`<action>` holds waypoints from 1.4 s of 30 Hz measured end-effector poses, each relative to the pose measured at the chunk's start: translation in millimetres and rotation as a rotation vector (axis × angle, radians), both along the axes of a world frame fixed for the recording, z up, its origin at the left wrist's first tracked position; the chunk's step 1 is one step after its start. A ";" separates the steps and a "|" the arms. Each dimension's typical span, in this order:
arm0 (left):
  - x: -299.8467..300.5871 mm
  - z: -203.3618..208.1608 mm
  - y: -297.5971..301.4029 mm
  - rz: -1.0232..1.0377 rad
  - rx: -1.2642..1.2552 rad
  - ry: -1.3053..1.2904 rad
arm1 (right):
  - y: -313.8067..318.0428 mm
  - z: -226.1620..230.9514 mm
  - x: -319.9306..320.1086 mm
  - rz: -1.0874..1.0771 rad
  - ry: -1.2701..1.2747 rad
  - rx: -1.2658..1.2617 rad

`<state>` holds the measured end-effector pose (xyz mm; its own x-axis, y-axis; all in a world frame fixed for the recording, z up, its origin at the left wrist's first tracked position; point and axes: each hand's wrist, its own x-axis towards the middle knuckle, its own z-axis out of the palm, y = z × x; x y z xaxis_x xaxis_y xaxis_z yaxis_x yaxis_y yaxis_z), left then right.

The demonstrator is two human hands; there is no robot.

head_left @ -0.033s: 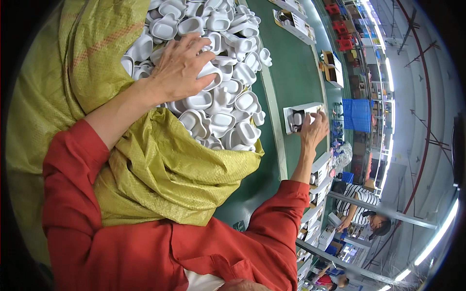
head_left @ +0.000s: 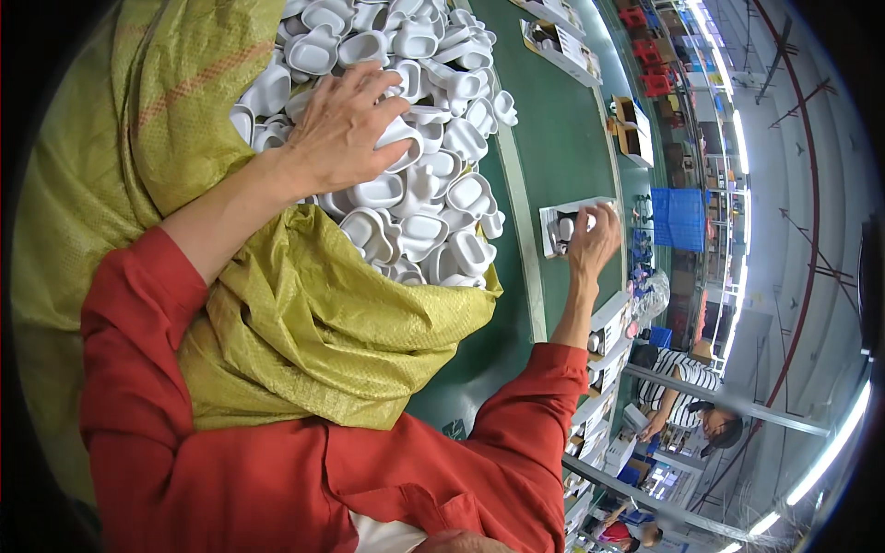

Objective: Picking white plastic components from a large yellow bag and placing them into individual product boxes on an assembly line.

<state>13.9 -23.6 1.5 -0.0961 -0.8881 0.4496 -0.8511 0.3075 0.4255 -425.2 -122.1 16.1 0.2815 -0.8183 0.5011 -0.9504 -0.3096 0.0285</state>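
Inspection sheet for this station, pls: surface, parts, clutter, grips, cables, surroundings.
Surface: green work surface with pale edging.
Job's things: white pieces heaped at the yellow sack; open box on the green.
Clutter: other boxes along the far side.
Grips: left grip spread over the white pieces; right grip at the open box, hold unclear.
Cables: nothing seen for certain.
Surroundings: person in striped top, shelving, blue bin, strip lights.

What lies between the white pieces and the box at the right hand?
A pale rail with green surface on either side, in the head view.
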 end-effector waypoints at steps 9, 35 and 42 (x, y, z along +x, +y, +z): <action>-2.2 1.0 -1.2 -0.234 -0.085 0.016 | -77.2 -28.6 158.5 0.321 -0.125 0.277; -4.2 -3.4 -0.3 -0.089 -0.036 0.098 | -136.2 -39.0 71.8 0.109 0.057 0.459; -5.3 -3.6 -1.2 -0.098 -0.034 0.093 | -90.7 -29.8 45.3 0.112 0.037 0.555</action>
